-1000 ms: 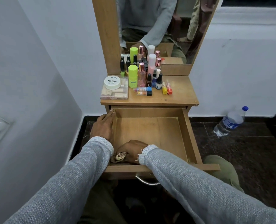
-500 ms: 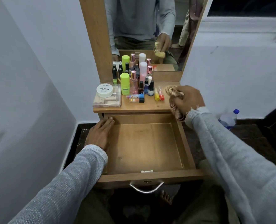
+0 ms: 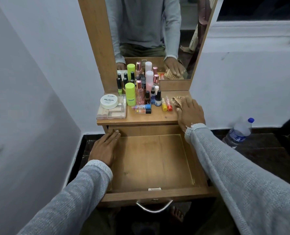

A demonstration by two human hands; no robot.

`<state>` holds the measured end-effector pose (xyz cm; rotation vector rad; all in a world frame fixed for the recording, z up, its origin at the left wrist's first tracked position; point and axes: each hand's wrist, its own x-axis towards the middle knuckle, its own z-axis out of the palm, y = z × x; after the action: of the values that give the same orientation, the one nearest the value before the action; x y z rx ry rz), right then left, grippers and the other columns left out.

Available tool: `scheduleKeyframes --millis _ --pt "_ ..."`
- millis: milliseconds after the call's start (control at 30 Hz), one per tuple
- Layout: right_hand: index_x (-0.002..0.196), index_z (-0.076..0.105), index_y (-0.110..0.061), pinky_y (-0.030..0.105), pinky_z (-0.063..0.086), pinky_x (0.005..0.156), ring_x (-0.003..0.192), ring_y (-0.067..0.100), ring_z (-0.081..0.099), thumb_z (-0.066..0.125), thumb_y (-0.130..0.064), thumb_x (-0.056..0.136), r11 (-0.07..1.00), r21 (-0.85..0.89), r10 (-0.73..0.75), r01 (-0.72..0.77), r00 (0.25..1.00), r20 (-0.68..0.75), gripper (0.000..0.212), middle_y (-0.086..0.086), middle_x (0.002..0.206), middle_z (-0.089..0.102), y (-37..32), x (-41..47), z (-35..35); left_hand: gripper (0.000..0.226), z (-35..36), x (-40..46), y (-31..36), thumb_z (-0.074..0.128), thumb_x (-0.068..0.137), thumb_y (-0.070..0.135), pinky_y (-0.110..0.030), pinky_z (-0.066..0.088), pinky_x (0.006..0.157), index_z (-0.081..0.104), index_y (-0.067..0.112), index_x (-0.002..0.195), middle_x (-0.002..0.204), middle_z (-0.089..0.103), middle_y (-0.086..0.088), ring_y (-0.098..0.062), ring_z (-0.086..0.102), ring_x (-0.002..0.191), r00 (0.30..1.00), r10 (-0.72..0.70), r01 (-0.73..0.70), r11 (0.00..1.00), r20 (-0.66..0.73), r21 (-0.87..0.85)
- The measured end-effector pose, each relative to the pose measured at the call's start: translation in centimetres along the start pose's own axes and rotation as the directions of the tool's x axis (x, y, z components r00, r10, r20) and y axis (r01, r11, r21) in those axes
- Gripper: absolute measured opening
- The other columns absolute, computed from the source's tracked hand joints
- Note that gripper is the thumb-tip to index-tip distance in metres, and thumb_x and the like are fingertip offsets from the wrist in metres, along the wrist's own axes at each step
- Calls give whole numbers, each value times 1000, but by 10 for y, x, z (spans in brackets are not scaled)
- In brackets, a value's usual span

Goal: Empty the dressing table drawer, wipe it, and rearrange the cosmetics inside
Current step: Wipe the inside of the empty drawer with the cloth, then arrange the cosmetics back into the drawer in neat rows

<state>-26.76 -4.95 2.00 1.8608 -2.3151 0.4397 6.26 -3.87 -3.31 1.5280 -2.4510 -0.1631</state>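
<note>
The wooden drawer (image 3: 157,194) is pulled out, and nothing lies on its bare floor. My left hand (image 3: 105,146) rests flat on the drawer's left wall, fingers straight. My right hand (image 3: 190,113) lies flat on a crumpled tan cloth (image 3: 177,100) at the right end of the table top (image 3: 157,117); part of the cloth shows beyond the fingers. The cosmetics stand on the table top: a green bottle (image 3: 130,96), a white nail polish tub (image 3: 109,101) on a clear box (image 3: 112,112), several small bottles, and yellow and orange tubes (image 3: 167,106) just left of the cloth.
A mirror (image 3: 149,31) rises behind the table and reflects my arms. White walls close in on the left and behind. A plastic water bottle (image 3: 239,133) lies on the dark floor at the right. A metal handle (image 3: 154,208) hangs on the drawer front.
My right hand lifted the cloth out of the drawer's near left corner, carried it up to the right end of the table top and flattened onto it. My left hand stayed put.
</note>
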Motion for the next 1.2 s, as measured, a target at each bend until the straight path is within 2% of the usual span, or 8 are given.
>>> scheduleKeyframes --millis 167,333,600,800,1000,1133,1200 --pt "144 28 -9 47 24 114 138 29 28 34 -30 99 998 -17 68 -67 994 85 49 11 152 29 4 27 4 75 -2 -1 2 46 74 -17 -44 33 112 43 13 142 150 38 1 -21 30 142 1000 -22 22 1000 20 -3" --pt "147 24 -7 44 20 116 143 27 21 35 -28 100 998 9 64 -65 992 112 53 11 156 23 2 45 6 73 2 1 -2 52 69 -19 -46 40 106 50 10 137 144 47 -3 -25 39 137 1000 -14 14 1000 15 2" --pt "148 23 -7 42 21 117 145 27 21 37 -27 100 997 28 70 -73 993 97 54 11 157 21 0 50 8 69 -6 1 7 45 87 -5 -38 21 115 31 21 149 155 25 9 -15 17 146 997 -57 55 998 59 23" --pt "149 20 -7 42 21 117 144 28 21 36 -29 100 997 23 76 -79 990 122 56 12 157 20 0 50 8 70 1 1 0 46 81 -10 -43 29 114 39 19 145 152 34 5 -19 25 144 997 -47 47 999 57 14" --pt "145 27 -7 42 26 115 140 29 28 41 -34 98 997 74 32 -37 997 71 56 13 153 27 3 47 4 71 -4 -2 7 45 81 -12 -41 24 114 37 18 146 154 31 5 -19 22 145 998 -58 59 998 33 -6" --pt "142 39 -9 42 28 114 137 29 34 47 -32 96 986 160 -40 44 999 -30 51 12 149 36 6 43 -6 71 -5 -1 8 45 83 -9 -40 23 114 34 20 147 154 29 7 -18 22 145 998 -43 42 998 38 42" --pt "136 48 -10 39 35 106 127 27 44 51 -29 95 977 200 -53 72 994 -100 45 11 140 46 4 42 -16 69 -5 -2 9 48 81 -11 -43 29 111 42 18 143 150 38 4 -21 30 142 1000 -30 30 998 -5 48"
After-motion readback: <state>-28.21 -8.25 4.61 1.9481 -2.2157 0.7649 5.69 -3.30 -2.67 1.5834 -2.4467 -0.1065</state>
